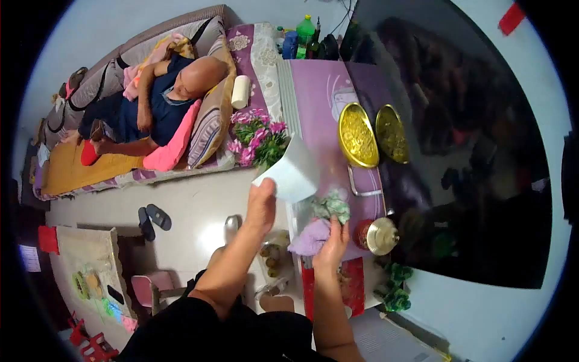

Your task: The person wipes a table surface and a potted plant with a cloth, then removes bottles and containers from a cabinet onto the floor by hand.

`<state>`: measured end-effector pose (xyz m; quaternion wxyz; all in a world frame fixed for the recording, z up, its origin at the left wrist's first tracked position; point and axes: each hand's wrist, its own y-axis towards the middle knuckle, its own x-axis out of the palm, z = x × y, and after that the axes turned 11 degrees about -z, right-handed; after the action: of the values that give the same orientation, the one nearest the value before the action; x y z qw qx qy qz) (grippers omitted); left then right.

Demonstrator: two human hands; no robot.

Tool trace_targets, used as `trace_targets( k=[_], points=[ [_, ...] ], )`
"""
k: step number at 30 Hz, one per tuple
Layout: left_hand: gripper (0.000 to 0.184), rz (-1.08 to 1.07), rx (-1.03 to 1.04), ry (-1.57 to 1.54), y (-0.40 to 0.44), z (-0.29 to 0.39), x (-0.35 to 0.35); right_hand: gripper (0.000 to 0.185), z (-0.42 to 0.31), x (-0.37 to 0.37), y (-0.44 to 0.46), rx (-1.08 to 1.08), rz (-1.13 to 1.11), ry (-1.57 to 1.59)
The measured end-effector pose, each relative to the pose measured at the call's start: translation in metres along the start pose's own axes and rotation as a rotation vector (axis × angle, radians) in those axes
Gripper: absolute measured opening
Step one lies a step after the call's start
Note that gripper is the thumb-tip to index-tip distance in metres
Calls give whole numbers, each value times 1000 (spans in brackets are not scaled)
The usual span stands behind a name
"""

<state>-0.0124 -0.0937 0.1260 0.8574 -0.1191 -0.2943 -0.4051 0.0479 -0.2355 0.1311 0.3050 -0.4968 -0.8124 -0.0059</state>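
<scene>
Centre frame, your left hand (261, 208) is gripping the tilted white flowerpot (297, 175); your right hand (330, 248) is clutching lilac cloth (309, 239), green cloth (332, 206). Pot's apparently hanging lifted, not yet set down.

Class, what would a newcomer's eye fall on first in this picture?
Probably the pink flowers near the middle, in a white pot gripped by the left hand. Next come the huge, dark, glossy screen filling much of the right side and the gold dish in front of it. At upper left, a person in dark clothes reclines on a sofa.
</scene>
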Motion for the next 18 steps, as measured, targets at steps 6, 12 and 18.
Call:
trace_targets(
  k=[6,12,18],
  points=[
    [87,-262,-272,-219,32,-7,-58,30,12,55,88,-107,22,34],
    [97,-306,-328,-342,127,-32,-116,25,83,83,217,-444,-20,-725],
    [87,4,-442,-395,237,-20,-186,21,121,176,334,-40,22,-75]
  ],
)
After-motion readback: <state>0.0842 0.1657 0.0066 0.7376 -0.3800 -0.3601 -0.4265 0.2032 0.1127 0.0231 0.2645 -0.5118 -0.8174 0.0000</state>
